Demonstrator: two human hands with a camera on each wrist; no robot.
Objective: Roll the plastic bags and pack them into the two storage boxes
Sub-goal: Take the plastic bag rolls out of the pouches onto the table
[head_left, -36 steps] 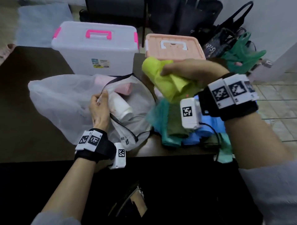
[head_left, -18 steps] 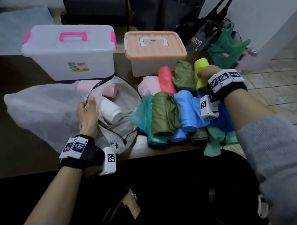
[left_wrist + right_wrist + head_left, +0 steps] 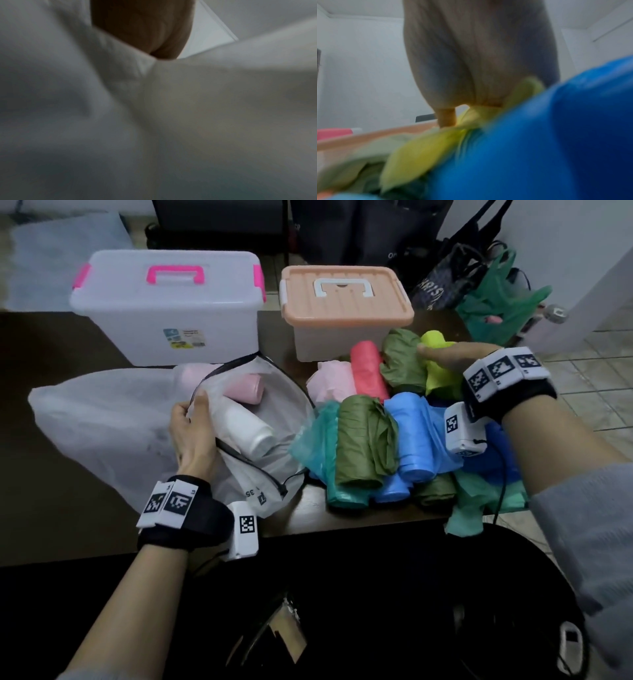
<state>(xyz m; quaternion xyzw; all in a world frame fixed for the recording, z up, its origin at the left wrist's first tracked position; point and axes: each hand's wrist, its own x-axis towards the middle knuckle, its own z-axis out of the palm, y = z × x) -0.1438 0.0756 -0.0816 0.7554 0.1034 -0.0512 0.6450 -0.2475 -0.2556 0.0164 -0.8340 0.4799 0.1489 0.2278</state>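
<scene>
My right hand [image 3: 448,356] grips a rolled yellow bag [image 3: 436,368] at the far right of the table, beside an olive roll [image 3: 402,362]; in the right wrist view the yellow bag [image 3: 433,147] lies under my fingers [image 3: 447,117]. Red [image 3: 366,369], pink [image 3: 330,381], olive [image 3: 359,443] and blue [image 3: 412,436] rolls lie in a pile. My left hand [image 3: 191,426] holds the rim of a white mesh bag [image 3: 102,422] with white [image 3: 245,429] and pink [image 3: 245,388] rolls inside. Two lidded boxes stand behind: clear with pink handle [image 3: 164,306], peach-lidded [image 3: 342,306].
Dark bags and a green plastic bag [image 3: 496,302] sit past the table's far right corner, beside a tiled floor. A teal bag [image 3: 479,501] hangs over the near table edge. The dark tabletop [image 3: 51,344] stretches to the left.
My right hand carried the yellow roll from above the pile down to the far right, beside the olive roll. My left hand stayed on the mesh bag's rim.
</scene>
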